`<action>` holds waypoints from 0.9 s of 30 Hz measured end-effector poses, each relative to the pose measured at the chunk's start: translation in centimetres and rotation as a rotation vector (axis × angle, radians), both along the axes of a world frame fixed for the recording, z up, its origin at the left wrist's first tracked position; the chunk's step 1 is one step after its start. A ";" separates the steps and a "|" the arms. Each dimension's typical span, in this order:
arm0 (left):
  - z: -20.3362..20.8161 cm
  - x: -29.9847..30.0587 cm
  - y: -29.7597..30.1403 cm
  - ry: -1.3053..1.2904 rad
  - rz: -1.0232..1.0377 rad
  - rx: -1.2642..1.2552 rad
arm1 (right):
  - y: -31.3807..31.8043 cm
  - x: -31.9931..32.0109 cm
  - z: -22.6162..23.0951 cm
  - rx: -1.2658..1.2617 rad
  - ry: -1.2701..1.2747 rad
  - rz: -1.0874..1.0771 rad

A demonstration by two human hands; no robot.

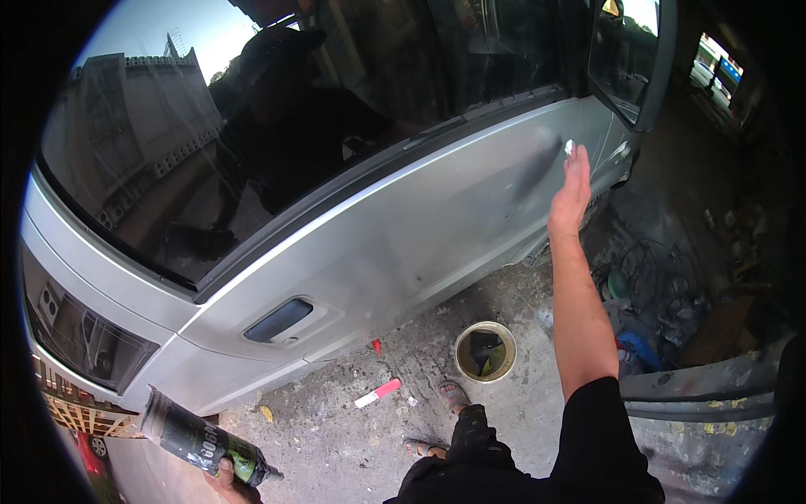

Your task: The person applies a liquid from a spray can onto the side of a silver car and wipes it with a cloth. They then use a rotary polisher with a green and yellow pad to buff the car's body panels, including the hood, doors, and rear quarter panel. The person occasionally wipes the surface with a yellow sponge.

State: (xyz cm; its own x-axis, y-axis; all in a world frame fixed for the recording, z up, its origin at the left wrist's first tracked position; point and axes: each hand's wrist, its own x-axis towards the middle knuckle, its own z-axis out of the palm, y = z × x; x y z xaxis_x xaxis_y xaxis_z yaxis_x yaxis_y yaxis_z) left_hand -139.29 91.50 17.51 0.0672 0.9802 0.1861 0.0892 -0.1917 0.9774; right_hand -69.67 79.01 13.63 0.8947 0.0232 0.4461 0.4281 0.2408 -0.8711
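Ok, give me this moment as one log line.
left hand: holds bottle | right hand: by car door, contact unclear, white bit at fingertips | bucket: on ground

looks like a scruffy car workshop tbh. got a silver vehicle [361, 252] from 8 to 2 o'clock, a bucket [457, 351] at 5, stained concrete [327, 428] around 6, plus a messy heap of cables and junk [646, 281] over at 3.
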 end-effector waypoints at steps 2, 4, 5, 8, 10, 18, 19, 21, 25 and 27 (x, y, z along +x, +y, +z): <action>0.0 0.1 -0.3 0.012 0.004 0.001 | 2.9 -2.2 0.1 -0.417 -0.463 -0.152; 0.1 0.3 -0.7 0.029 -0.014 -0.035 | 5.6 -8.9 -1.5 -0.391 -0.554 -0.029; 0.4 0.1 -0.9 0.021 -0.039 -0.056 | 7.2 -12.5 -2.1 -0.352 -0.632 0.006; 0.9 -1.3 -1.2 -0.014 0.023 -0.019 | 12.7 -24.1 -3.6 -0.532 -0.780 0.216; 1.3 -3.2 -1.2 -0.056 0.082 -0.023 | 16.8 -31.8 -4.0 -0.522 -0.837 0.336; 0.3 -14.9 0.2 -0.127 0.172 0.052 | 26.6 -54.4 -2.9 -0.786 -1.339 0.839; 0.3 -17.2 0.4 -0.109 0.109 0.025 | 27.1 -54.6 0.4 -0.743 -1.368 0.847; 0.0 -21.0 -2.0 -0.051 0.156 -0.084 | 28.3 -53.9 9.0 -0.728 -1.424 0.841; -1.3 -25.3 -4.8 -0.228 0.254 -0.161 | 33.2 -50.2 24.2 -0.504 -1.584 0.168; -1.8 -26.5 -6.1 -0.324 0.343 -0.164 | 33.4 -50.0 25.5 -0.707 -1.566 -0.118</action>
State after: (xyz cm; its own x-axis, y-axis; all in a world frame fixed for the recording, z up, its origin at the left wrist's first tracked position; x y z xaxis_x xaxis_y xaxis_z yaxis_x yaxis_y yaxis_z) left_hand -165.76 85.44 15.69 -0.3002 0.9538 -0.0140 -0.1929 -0.0463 0.9801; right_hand -119.67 112.41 39.13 -0.3360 0.5556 0.7605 0.8932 -0.0682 0.4444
